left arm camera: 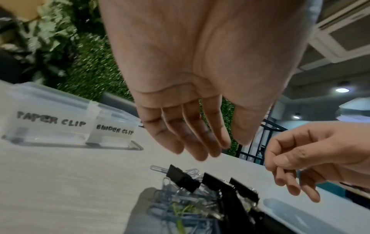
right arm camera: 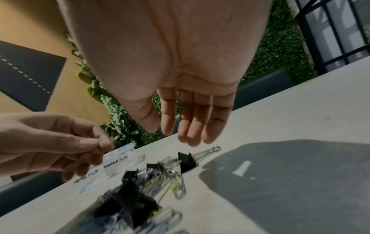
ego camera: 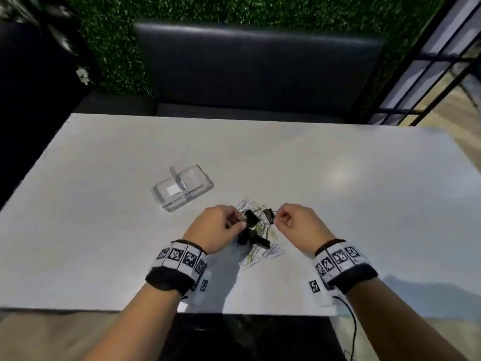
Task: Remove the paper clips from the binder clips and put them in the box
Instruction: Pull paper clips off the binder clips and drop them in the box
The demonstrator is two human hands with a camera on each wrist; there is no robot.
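Both hands hang just above a tangled pile on a white table [ego camera: 338, 204]. Left hand [ego camera: 217, 227] and right hand [ego camera: 299, 225] each have loosely curled fingers; whether either pinches anything I cannot tell. Between them lie black binder clips [ego camera: 253, 227] mixed with paper clips [ego camera: 272, 252]. Farther off to the left sits the clear box [ego camera: 182, 187], labelled "PAPER CLIP" and "BINDER CLIP".
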